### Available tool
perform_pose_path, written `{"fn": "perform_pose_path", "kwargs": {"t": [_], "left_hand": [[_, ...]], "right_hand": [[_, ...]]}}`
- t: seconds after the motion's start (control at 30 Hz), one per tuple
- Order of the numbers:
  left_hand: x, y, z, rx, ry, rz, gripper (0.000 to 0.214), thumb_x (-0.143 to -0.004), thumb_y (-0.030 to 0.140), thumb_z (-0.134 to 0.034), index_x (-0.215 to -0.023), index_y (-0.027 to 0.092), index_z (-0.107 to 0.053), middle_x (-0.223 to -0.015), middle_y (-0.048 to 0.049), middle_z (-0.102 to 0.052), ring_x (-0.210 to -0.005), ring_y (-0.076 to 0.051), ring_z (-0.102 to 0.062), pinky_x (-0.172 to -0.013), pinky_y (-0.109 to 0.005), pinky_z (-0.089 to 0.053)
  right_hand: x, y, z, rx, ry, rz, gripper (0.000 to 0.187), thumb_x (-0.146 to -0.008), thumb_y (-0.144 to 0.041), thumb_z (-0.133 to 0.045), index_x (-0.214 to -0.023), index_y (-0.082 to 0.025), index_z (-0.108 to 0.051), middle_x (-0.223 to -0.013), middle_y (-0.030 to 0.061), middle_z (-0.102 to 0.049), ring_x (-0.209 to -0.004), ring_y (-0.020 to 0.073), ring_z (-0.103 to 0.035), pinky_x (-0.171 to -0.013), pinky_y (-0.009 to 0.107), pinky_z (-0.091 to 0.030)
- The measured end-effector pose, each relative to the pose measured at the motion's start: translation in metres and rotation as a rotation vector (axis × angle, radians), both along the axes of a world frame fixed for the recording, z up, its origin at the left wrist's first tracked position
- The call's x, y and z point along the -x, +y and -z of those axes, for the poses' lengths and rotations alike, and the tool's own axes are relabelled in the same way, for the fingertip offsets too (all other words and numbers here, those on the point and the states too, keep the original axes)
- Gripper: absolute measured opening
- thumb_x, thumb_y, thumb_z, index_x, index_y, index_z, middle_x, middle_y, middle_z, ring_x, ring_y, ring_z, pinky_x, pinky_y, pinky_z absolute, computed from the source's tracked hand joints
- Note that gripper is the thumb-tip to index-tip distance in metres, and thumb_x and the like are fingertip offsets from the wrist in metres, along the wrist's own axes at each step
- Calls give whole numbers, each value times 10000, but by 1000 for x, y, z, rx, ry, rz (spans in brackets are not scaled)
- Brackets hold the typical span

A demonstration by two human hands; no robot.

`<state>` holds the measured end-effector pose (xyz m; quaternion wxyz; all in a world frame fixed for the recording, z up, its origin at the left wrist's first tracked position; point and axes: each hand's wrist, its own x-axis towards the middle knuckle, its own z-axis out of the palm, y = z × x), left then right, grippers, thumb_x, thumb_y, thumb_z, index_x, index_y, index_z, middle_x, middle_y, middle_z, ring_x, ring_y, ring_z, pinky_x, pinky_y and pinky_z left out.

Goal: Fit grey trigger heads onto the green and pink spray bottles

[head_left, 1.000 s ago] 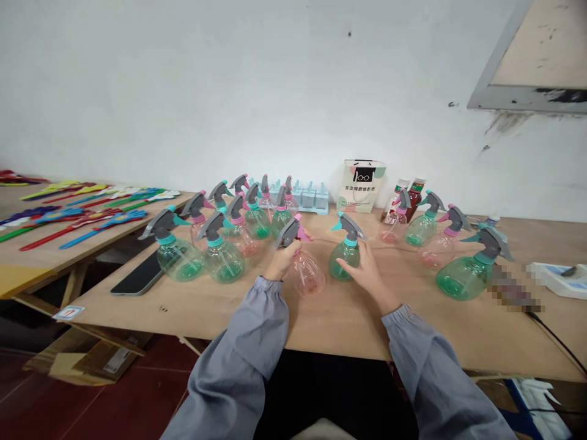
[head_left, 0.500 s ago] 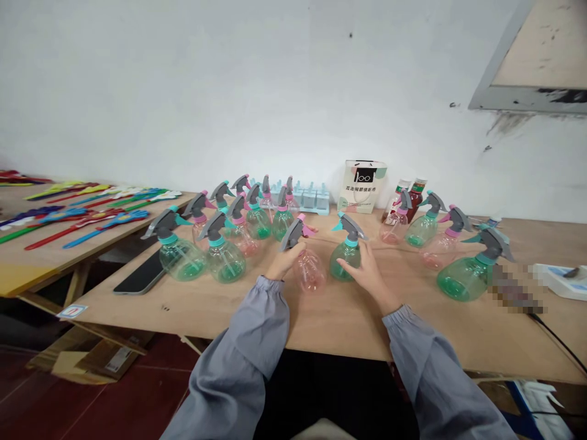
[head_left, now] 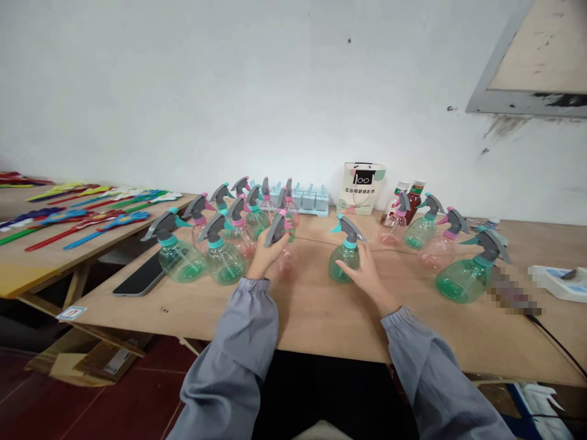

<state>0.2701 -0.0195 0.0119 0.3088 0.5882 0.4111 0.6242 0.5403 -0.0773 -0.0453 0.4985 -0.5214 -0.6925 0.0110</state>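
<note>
My left hand (head_left: 265,255) is closed around the neck of a pink spray bottle (head_left: 287,264) with a grey and pink trigger head. It holds the bottle upright, close to the group on the left. My right hand (head_left: 368,272) grips a green spray bottle (head_left: 340,267) from its right side, thumb in front and the other fingers partly hidden behind. The nearest neighbour on the left is a green spray bottle (head_left: 224,264) with a turquoise collar. Several more green and pink bottles stand behind it.
At right stand more spray bottles, including a large green one (head_left: 463,281). A phone (head_left: 140,276) lies at left. Along the wall are a light-blue mould rack (head_left: 312,203), a paper bag (head_left: 362,189) and red sauce bottles (head_left: 414,201). Colourful hand-shaped sticks (head_left: 87,229) cover the left table.
My left hand has moved left with the pink spray bottle, toward the left group. My right hand stays on the green spray bottle.
</note>
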Motion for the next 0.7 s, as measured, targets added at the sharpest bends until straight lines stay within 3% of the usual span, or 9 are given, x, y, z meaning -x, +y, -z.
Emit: {"fn": "perform_pose_path", "kwargs": {"t": [0.13, 0.27, 0.43, 0.57, 0.7], "left_hand": [[15, 6, -5, -14, 42, -123, 185, -673, 282, -684, -614, 192, -533, -572, 55, -440, -565, -91, -412, -536, -223, -348], [18, 18, -2, -131, 77, -218, 213, -726, 316, -678, -636, 195, -528, -593, 60, -424, -577, -86, -380, -558, -226, -349], [13, 43, 5, -200, 145, -395, 168, -756, 315, -676, -848, 191, -612, -699, 45, -557, -656, -112, -504, -670, -247, -414], [8, 60, 6, -151, 140, -416, 245, -752, 328, -706, -904, 194, -568, -783, 9, -625, -750, -150, -598, -764, -282, -470], [7, 52, 5, -189, 97, -486, 555, -683, 370, -807, -1080, 191, -463, -1117, -108, -615, -1065, -238, -610, -979, -398, -473]], "right_hand": [[1, 0, -1, -3, -5, -17, 672, -827, -558, -681, -1379, -226, -487, -1309, 164, -586, -1284, 368, -537, -1092, 584, -436], [1, 0, 0, 4, 6, -13, 678, -824, -553, -687, -1381, -223, -484, -1310, 164, -580, -1289, 367, -535, -1092, 582, -434], [1, 1, 2, -10, 9, 10, 642, -822, -570, -686, -1322, -203, -519, -1262, 167, -580, -1264, 361, -551, -1083, 569, -446], [1, 2, 3, -20, -13, 7, 640, -841, -590, -661, -1338, -219, -504, -1264, 156, -581, -1272, 352, -545, -1092, 571, -442], [0, 2, 4, -11, -8, 9, 659, -839, -603, -660, -1351, -224, -496, -1271, 157, -577, -1263, 354, -550, -1089, 581, -443]]}}
